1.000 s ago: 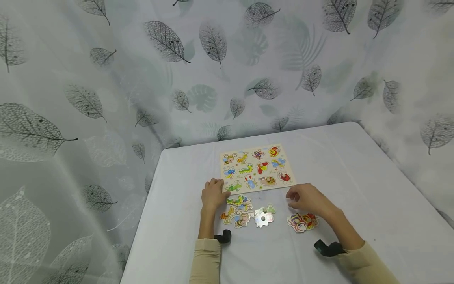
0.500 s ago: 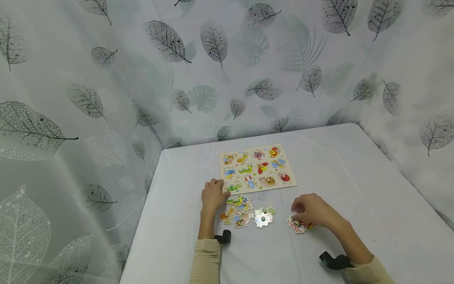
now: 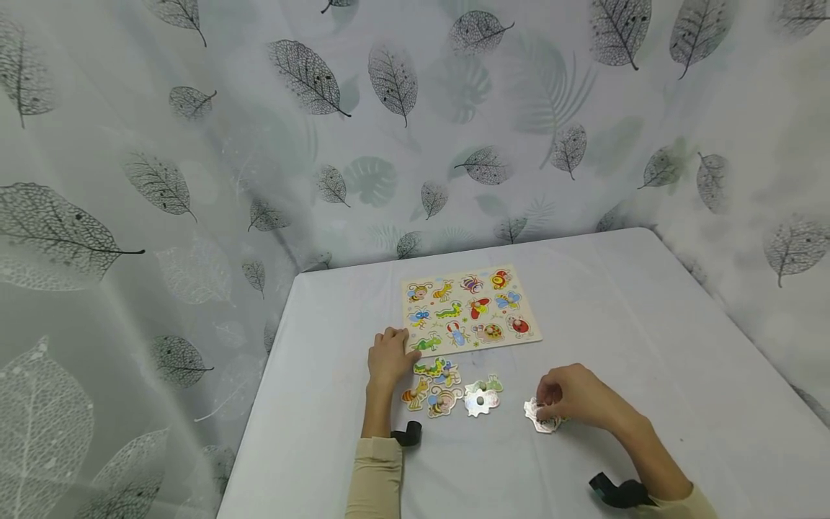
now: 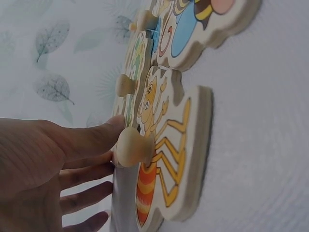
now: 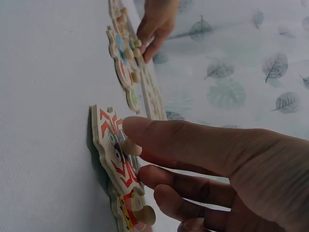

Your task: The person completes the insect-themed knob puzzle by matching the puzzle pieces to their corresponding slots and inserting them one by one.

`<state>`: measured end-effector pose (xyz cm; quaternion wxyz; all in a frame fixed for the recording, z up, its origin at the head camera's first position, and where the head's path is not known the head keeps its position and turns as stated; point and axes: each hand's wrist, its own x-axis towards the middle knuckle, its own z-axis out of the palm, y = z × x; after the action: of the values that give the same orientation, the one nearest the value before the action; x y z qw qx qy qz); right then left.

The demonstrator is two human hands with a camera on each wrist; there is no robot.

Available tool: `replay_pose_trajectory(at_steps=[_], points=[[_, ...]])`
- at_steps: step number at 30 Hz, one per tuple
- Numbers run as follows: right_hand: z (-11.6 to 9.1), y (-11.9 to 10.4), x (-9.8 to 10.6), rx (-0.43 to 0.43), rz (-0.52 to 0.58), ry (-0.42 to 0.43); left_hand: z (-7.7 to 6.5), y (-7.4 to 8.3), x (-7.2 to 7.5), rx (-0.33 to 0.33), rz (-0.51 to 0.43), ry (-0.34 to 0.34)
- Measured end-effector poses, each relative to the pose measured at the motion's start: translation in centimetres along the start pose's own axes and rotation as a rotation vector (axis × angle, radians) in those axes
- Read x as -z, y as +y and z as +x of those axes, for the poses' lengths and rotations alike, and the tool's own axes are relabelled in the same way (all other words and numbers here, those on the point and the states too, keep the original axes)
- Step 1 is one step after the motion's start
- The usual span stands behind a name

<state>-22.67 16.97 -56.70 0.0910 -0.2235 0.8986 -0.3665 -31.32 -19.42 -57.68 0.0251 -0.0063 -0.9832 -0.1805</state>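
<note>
My left hand (image 3: 389, 357) rests at the near left corner of the wooden peg puzzle board (image 3: 512, 342), thumb along its near edge. In the left wrist view its fingers look loosely extended, behind an ant-like orange insect piece (image 4: 166, 164). My right hand (image 3: 577, 393) pinches the knob of a spider puzzle piece (image 5: 116, 154) between thumb and forefinger. That piece looks tilted and shiny in the head view. A red and yellow piece (image 5: 128, 208) lies partly beneath it, mostly hidden by the hand in the head view.
Several loose knobbed pieces, among them a bee (image 3: 443, 404) and a caterpillar (image 3: 428, 368), lie overlapping below the board. A shiny pale piece (image 3: 480, 404) partly covers a green one (image 3: 494, 383). White cloth covers the table (image 3: 311, 404); leaf-patterned curtain (image 3: 389, 79) hangs behind.
My right hand has moved down from beside the board's near right corner to the spider piece and taken its knob, tilting the piece. My left hand stays put.
</note>
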Motion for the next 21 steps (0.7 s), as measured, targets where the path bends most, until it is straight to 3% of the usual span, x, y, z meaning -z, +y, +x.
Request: replay_pose_trajectory(at_steps=[8,21], points=[[-0.11,0.0,-0.4,0.031,0.004,-0.034,-0.16,0.1,0.05,0.0,-0.015,0.0],[0.36,0.08,-0.63,0.052,-0.032,-0.021,-0.02,-0.08,0.02,-0.007,-0.014,-0.009]])
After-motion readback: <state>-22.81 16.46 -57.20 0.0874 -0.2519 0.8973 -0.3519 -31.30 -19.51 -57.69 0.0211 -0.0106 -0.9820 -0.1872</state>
